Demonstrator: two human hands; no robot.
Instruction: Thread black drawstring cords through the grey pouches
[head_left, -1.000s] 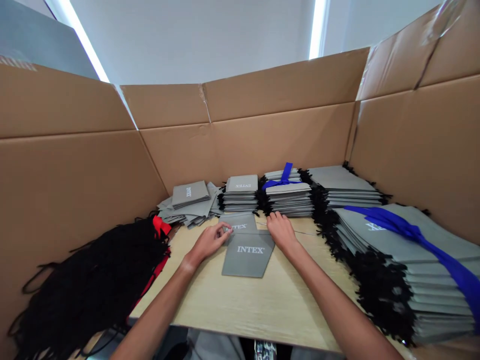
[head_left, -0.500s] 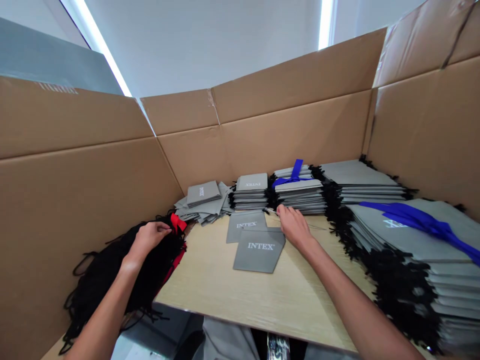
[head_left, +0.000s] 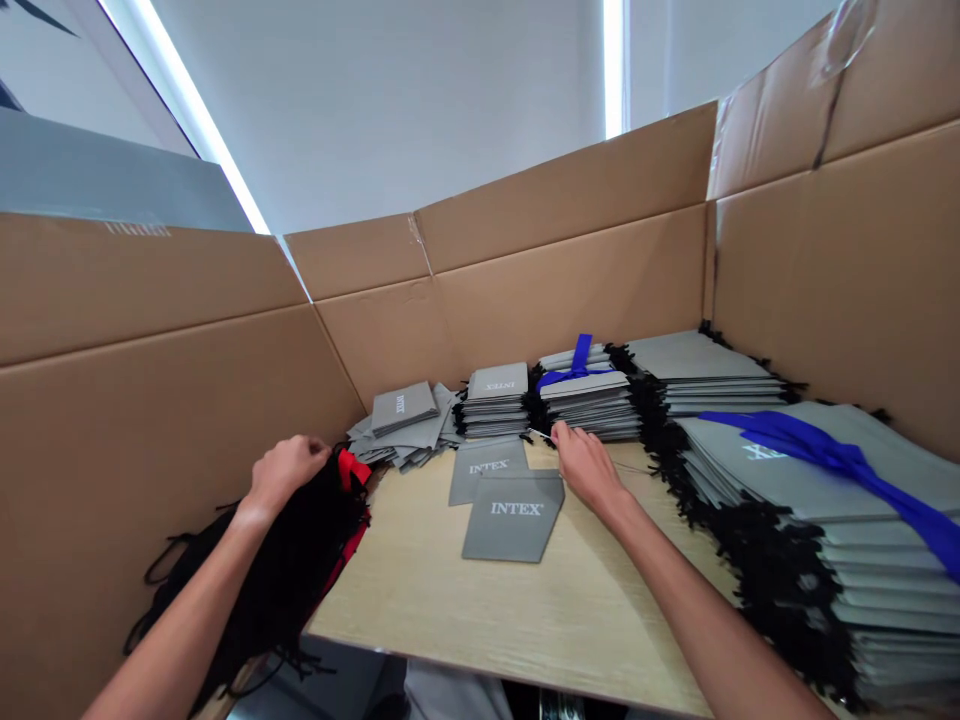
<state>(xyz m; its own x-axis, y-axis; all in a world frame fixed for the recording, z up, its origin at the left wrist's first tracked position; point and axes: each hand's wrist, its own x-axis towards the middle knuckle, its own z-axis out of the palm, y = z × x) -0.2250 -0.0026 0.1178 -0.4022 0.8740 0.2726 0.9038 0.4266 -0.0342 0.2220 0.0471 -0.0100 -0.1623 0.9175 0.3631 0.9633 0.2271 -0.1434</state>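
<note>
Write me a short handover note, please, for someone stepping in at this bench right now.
Left hand: on the bundle of black cords at the table's left edge, beside its red tie; the grip itself cannot be made out.
Right hand: fingers down on the table, just right of the two loose grey INTEX pouches; holds nothing visible.
Done: stacks of grey pouches with black cord ends stand along the back and right, two tied with blue ribbon.
Left: the two loose pouches show no cord.

pouches [head_left: 512, 515]: matt grey cloth | cords [head_left: 285, 570]: black string | table [head_left: 525, 620]: pale wood-grain | walls [head_left: 150, 400]: cardboard
</note>
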